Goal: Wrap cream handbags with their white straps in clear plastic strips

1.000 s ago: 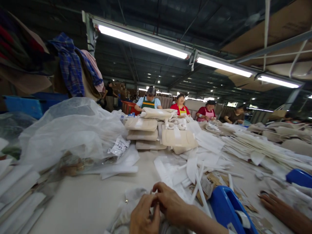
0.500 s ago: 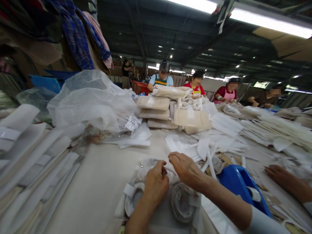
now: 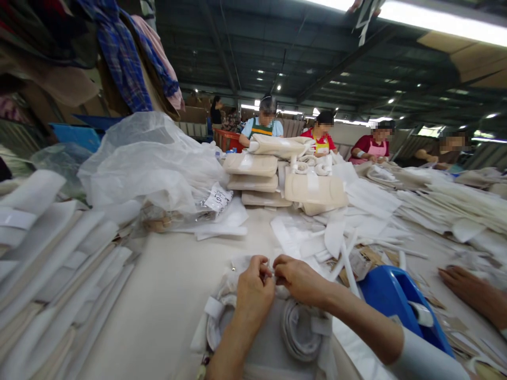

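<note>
My left hand (image 3: 255,290) and my right hand (image 3: 303,279) meet over the far part of a pale fabric piece. The fingers of both are closed in a pinch, fingertips almost touching; whatever lies between them is too small or hidden to name. Below my hands lies the fabric piece (image 3: 269,364), with a rolled strap (image 3: 303,330) on its right and another rolled strap (image 3: 214,324) on its left, partly covered by my left forearm. A small shiny round snap (image 3: 233,269) shows on the cloth left of my left hand.
Long white folded pieces (image 3: 59,279) lie at left, near a clear plastic bag (image 3: 150,163). Folded beige bundles (image 3: 253,164) are stacked ahead. A blue tape dispenser (image 3: 396,301) stands at right, beside another person's hand (image 3: 467,287). Several people work across the table.
My right hand has lowered and its fingers have closed in beside my left fingertips. My left hand has barely moved. The view has shifted slightly.
</note>
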Demonstrator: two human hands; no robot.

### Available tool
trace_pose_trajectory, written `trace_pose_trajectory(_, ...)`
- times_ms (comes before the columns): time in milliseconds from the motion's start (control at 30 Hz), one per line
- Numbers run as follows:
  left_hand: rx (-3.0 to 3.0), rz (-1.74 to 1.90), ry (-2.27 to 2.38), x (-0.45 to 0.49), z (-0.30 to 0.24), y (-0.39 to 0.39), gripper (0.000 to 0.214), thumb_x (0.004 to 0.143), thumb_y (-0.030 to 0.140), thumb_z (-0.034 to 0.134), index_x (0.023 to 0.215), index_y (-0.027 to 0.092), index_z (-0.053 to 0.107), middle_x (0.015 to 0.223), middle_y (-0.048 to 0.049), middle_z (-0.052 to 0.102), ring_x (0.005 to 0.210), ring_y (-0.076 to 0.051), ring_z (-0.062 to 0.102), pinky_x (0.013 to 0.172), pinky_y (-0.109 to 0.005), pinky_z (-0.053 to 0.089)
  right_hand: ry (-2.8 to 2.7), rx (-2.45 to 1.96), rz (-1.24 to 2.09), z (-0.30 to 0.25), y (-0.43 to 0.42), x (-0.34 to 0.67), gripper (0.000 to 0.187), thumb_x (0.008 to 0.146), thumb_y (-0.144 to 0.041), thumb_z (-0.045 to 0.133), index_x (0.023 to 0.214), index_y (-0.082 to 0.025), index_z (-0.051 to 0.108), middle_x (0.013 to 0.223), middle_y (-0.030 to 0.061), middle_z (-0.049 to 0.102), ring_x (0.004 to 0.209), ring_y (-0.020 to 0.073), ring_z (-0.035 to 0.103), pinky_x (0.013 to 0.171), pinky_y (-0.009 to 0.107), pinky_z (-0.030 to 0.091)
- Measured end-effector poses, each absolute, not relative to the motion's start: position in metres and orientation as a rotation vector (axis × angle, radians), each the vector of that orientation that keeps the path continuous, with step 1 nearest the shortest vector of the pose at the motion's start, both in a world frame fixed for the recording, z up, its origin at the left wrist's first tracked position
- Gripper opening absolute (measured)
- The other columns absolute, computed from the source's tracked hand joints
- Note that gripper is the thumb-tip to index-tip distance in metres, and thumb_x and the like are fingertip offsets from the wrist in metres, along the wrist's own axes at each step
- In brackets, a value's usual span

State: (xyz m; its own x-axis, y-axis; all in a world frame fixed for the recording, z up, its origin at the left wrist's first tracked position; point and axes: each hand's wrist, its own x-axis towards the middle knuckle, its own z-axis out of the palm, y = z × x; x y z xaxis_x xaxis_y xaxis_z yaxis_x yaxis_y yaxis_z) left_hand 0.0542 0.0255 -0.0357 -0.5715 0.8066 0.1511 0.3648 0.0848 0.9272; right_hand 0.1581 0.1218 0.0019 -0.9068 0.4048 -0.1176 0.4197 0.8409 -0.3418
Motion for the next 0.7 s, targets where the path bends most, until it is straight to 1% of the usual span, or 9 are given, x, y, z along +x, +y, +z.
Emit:
trace_pose_trajectory(67,1.191,1.479,1.925,0.055,-0.034,0.024,0.037,0.063,0.005,0.048,0.096,0.019,0.053,0.080,0.0005,0.066,0.068,-0.014,0.058,0.066,-0.025,0.043,3.000,0.643,-0.545,0.012,0.123,0.159,0.023,0.078,-0.003,0.048,0.090,-0.012,0.065,0.107,0.0108,0.061,0.092,0.0179,0.060,0.082,0.028,0.045)
trace_pose_trajectory(133,1.209,1.477,1.865,0.055,-0.032,0.023,0.037,0.060,0.007,0.049,0.095,0.019,0.055,0.084,-0.0001,0.065,0.068,-0.014,0.055,0.066,-0.026,0.042,3.054,0.598,-0.556,0.024,0.125,0.161,0.025,0.077,-0.002,0.045,0.092,-0.013,0.061,0.108,0.0094,0.060,0.095,0.0173,0.058,0.084,0.029,0.043)
trace_pose_trajectory(233,1.212,1.511,1.785,0.054,-0.031,0.023,0.024,0.056,0.012,0.048,0.077,0.019,0.057,0.071,0.0022,0.059,0.065,-0.013,0.049,0.063,-0.025,0.038,3.166,0.503,-0.606,0.040,0.127,0.161,0.019,0.072,-0.002,0.045,0.079,-0.016,0.055,0.104,0.0065,0.060,0.093,0.0155,0.056,0.083,0.027,0.043)
trace_pose_trajectory(333,1.182,1.594,1.667,0.051,-0.031,0.025,0.012,0.051,0.014,0.048,0.061,0.019,0.053,0.061,0.0044,0.050,0.061,-0.012,0.043,0.060,-0.024,0.034,3.208,0.421,-0.570,0.052,0.123,0.158,0.015,0.067,-0.004,0.047,0.071,-0.018,0.050,0.097,0.0051,0.061,0.085,0.0148,0.057,0.077,0.025,0.042)
trace_pose_trajectory(433,1.133,1.645,1.582,0.049,-0.035,0.028,0.008,0.050,0.015,0.049,0.057,0.019,0.052,0.056,0.0058,0.045,0.058,-0.011,0.040,0.057,-0.023,0.032,3.170,0.365,-0.366,0.062,0.114,0.153,0.012,0.065,-0.007,0.051,0.069,-0.018,0.051,0.083,0.0033,0.061,0.074,0.0148,0.056,0.065,0.024,0.039)
trace_pose_trajectory(500,1.122,1.663,1.564,0.049,-0.040,0.029,0.005,0.053,0.016,0.049,0.057,0.018,0.051,0.055,0.0060,0.043,0.056,-0.010,0.038,0.056,-0.023,0.030,3.120,0.351,-0.159,0.068,0.107,0.150,0.009,0.067,-0.010,0.053,0.070,-0.018,0.054,0.076,0.0030,0.060,0.066,0.0155,0.054,0.057,0.025,0.034)
trace_pose_trajectory(600,1.116,1.714,1.553,0.050,-0.045,0.030,0.005,0.055,0.016,0.048,0.057,0.018,0.051,0.056,0.0055,0.042,0.057,-0.011,0.037,0.055,-0.023,0.030,3.062,0.307,0.150,0.074,0.098,0.148,0.010,0.074,-0.011,0.052,0.079,-0.016,0.060,0.077,0.0053,0.060,0.061,0.0169,0.054,0.052,0.028,0.026)
trace_pose_trajectory(700,1.147,1.754,1.537,0.052,-0.046,0.031,0.011,0.054,0.013,0.045,0.058,0.017,0.054,0.058,0.0041,0.046,0.060,-0.012,0.041,0.057,-0.024,0.032,3.043,0.193,0.393,0.080,0.093,0.147,0.018,0.078,-0.004,0.048,0.084,-0.015,0.060,0.078,0.0061,0.060,0.059,0.0160,0.053,0.050,0.029,0.024)
